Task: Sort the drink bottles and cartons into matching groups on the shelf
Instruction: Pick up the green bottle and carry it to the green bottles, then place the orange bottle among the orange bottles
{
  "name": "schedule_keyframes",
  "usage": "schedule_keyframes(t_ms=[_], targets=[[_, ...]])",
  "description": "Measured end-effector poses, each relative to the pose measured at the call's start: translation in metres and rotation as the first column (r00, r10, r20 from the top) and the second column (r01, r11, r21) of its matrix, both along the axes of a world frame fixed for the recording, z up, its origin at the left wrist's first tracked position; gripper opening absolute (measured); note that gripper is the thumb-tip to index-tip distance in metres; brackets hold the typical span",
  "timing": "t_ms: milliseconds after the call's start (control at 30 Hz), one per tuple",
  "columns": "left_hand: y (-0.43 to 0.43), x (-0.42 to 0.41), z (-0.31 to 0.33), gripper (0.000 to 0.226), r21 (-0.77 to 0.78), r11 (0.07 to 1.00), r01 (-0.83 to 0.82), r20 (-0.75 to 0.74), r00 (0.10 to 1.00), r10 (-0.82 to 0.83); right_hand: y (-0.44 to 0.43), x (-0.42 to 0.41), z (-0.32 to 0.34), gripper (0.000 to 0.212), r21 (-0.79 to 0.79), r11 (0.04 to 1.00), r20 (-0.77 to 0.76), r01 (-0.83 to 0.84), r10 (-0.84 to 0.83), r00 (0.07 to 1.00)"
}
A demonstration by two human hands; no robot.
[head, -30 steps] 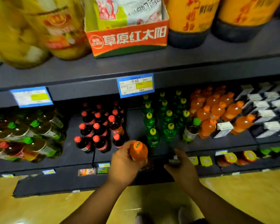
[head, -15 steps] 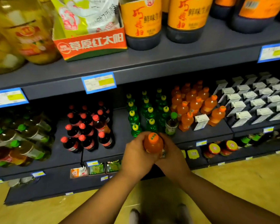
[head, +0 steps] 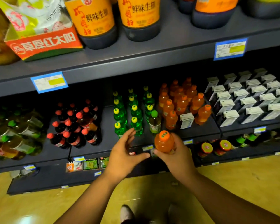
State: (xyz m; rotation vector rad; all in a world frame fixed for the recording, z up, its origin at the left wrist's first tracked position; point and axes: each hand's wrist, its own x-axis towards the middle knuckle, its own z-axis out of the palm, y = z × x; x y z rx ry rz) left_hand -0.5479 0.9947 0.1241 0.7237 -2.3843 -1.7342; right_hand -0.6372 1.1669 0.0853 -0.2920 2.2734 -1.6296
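Head view: a dark shelf (head: 152,62) with drinks in rows, seen from above, both arms reaching in from below
Far left group: bottles with green caps (head: 11,123), amber liquid, lying rather untidy; details are blurred
Red-cap group: dark cola bottles (head: 71,125) standing close together, well apart from the hands
Green group: green bottles with yellow caps (head: 120,117) in three rows; at the front right of them stands one pale bottle with a green cap (head: 154,122), which looks out of place to me
Left hand: the left hand (head: 123,152) is open and empty, fingers spread, palm turned toward the other hand, just in front of the green rows
Right hand: the right hand (head: 176,157) is wrapped around the lower part of the held orange bottle (head: 164,142), which is upright, in front of the shelf edge
Orange group: orange bottles (head: 181,101) are up and to the right of the held one; a single white carton (head: 186,120) stands among them near the front
Carton group: white cartons (head: 249,97) fill the right part in tidy rows
Step in hand: I judge the orange bottle is on its way to its matching group
Next move: carry it up and right, set it upright in the free front place beside the other orange ones, without pushing the stray carton or the pale bottle
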Motion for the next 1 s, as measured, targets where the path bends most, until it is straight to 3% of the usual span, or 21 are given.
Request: schedule_keyframes(t_ms=[133, 400, 533, 1000], targets=[[-0.004, 0.006, -0.007, 0.09, -0.012, 0.997, -0.079, -0.011, 0.997, 0.079, 0.02, -0.02, 0.007, 0.055, -0.022, 1.0, 0.002, -0.004, 0.004, 1.0], [-0.012, -0.002, -0.012, 0.074, 0.081, 0.994, -0.07, -0.039, 0.997, 0.073, 0.038, -0.05, 0.022, 0.05, -0.046, 0.998, -0.001, 0.045, -0.045, 0.999], [-0.021, -0.017, -0.017, 0.075, 0.105, 0.992, -0.064, -0.067, 0.995, 0.072, 0.04, -0.058, 0.023, 0.057, -0.054, 0.995, -0.004, 0.081, -0.082, 0.997], [0.026, -0.058, -0.044, 0.074, 0.044, 0.999, 0.013, -0.052, 0.999, -0.011, 0.07, -0.083, 0.01, 0.054, -0.043, 0.986, 0.033, 0.163, -0.162, 0.986]])
